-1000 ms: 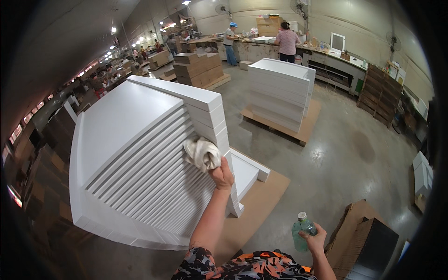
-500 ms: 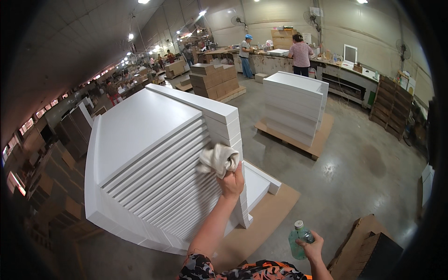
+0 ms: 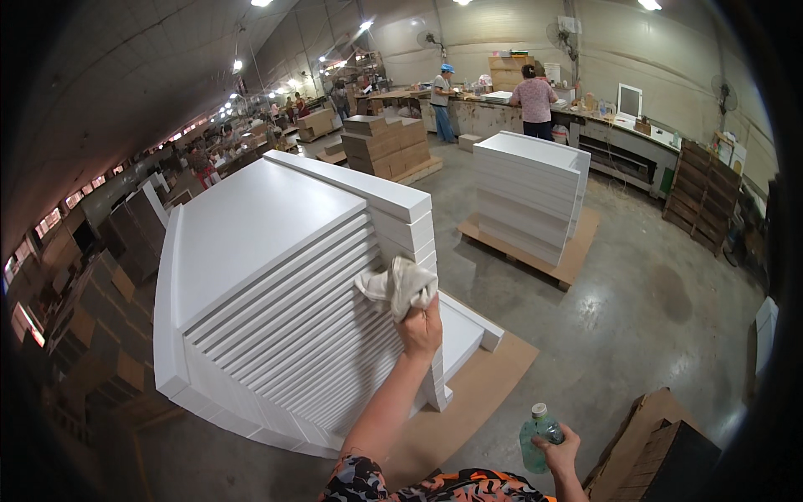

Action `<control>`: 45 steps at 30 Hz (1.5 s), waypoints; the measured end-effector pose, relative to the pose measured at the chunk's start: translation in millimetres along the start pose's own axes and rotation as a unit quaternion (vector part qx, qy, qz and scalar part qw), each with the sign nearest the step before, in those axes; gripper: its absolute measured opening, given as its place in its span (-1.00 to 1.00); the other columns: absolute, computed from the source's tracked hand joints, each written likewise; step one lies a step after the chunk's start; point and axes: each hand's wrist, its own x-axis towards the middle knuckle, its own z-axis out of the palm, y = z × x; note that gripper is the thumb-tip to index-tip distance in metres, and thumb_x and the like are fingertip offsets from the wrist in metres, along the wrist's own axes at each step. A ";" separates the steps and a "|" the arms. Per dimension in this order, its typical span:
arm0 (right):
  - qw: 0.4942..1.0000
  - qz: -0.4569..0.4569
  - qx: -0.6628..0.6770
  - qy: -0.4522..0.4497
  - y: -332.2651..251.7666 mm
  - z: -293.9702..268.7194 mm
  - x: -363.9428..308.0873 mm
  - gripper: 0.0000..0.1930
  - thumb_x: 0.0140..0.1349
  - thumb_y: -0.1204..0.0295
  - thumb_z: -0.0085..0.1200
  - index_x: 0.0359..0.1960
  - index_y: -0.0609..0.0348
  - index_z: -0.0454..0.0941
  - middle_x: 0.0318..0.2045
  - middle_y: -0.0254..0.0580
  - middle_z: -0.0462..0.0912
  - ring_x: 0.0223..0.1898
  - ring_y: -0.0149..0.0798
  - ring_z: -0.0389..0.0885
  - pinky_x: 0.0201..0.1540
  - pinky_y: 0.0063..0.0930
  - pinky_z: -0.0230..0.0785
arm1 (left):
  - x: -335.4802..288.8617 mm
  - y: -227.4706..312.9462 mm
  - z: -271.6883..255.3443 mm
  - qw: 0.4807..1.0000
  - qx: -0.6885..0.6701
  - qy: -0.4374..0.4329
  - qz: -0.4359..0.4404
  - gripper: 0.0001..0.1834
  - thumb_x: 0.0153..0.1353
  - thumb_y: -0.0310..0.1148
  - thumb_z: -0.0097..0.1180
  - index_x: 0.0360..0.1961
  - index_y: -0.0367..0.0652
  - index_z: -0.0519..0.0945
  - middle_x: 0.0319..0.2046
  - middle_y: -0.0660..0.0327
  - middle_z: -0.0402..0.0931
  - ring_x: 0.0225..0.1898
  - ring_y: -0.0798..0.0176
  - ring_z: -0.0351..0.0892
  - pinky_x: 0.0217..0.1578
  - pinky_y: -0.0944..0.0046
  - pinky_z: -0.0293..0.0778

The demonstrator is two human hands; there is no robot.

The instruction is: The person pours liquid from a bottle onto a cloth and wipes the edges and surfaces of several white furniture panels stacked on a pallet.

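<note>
My left hand (image 3: 421, 332) is closed on a bunched white cloth (image 3: 400, 284), which lies against the edges of a tall stack of white L-shaped panels (image 3: 276, 205). One loose corner of the cloth hangs out to the left over the layered edges. Low at the right, my right hand (image 3: 564, 453) grips a clear greenish bottle (image 3: 535, 437) with a white cap, held roughly upright beside the stack. Part of the bottle is covered by my fingers. Brown board (image 3: 493, 381) lies beneath the panels.
A second white panel stack (image 3: 527, 197) stands on a pallet farther right. Cardboard and a dark box (image 3: 669, 460) are at the lower right. Brown stacked boards (image 3: 385, 146) sit beyond. Two people (image 3: 535, 100) work at a long bench by the wall.
The cloth has shifted slightly and its loose corner now spreads to the left. My right hand and the bottle have dropped a little.
</note>
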 end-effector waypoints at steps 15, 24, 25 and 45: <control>1.000 -0.011 -0.010 -0.006 -13.3 3.2 -7.5 -0.64 -0.21 0.60 0.41 -0.29 0.33 0.64 -0.40 -0.26 0.69 -0.35 -0.40 0.63 -0.20 -0.45 0.49 | 12.6 10.8 -8.6 1.000 0.013 0.000 0.005 -0.69 0.28 -0.37 0.13 -0.09 -0.42 0.60 -0.06 -0.18 0.57 0.03 -0.21 0.52 0.13 -0.02 0.31; 0.999 -0.021 -0.041 0.005 6.1 2.4 -3.9 -0.65 -0.19 0.61 0.41 -0.27 0.31 0.65 -0.42 -0.28 0.68 -0.37 -0.43 0.61 -0.22 -0.45 0.48 | 1.8 -25.5 8.9 0.999 -0.003 0.034 -0.041 -0.72 0.31 -0.31 0.12 -0.27 -0.39 0.63 -0.23 -0.18 0.59 -0.13 -0.19 0.54 -0.06 0.02 0.40; 0.999 -0.017 -0.045 -0.002 9.1 4.9 -5.8 -0.65 -0.18 0.64 0.39 -0.26 0.31 0.64 -0.40 -0.30 0.68 -0.36 -0.44 0.61 -0.22 -0.46 0.48 | -28.8 -28.4 -3.8 0.995 0.017 -0.016 -0.094 -0.69 0.29 -0.29 0.13 -0.19 -0.40 0.63 -0.08 -0.20 0.55 0.04 -0.20 0.46 0.08 0.02 0.33; 0.979 -0.038 -0.125 -0.158 -45.7 61.0 -29.8 -0.56 -0.18 0.54 0.49 -0.18 0.32 0.64 -0.32 -0.23 0.70 -0.26 -0.41 0.63 -0.13 -0.47 0.51 | -313.0 14.5 -175.2 0.559 -0.365 0.008 -0.744 -0.53 0.35 -0.19 0.09 0.01 -0.47 0.51 -0.12 0.05 0.61 -0.16 0.21 0.63 -0.10 0.27 0.52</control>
